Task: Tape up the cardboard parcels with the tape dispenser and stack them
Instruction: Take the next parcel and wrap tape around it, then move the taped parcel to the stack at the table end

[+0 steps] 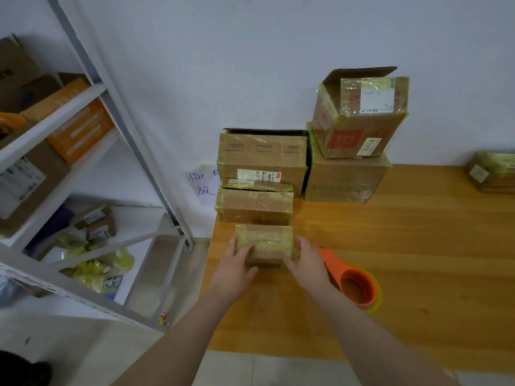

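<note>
Head view: the wooden table [418, 246] carries most of the work. At the back right a big box [345, 179] has a labelled box [359, 118] stacked on it. That one has a flap standing up, so it prob. still needs sealing. To the left a wide box [262, 160] stands against the wall with a flatter taped box [255, 203] in front of it; I can't tell if they overlap.

Nearest is the small parcel [264, 243], with yellowish tape already across its top. The left hand [234, 271] and right hand [306, 263] grip its two ends, fingers curled over the edges. My read is that taping on this one is done and stacking is next.

The orange tape dispenser [354, 282] lies on the table just right of the right hand, unheld.

Hard to tell:
- whether the small parcel is lifted or resting on the table
- the far-right box [492, 171], cut off by the frame edge
- the dispenser's front end, hidden behind the right wrist
</note>
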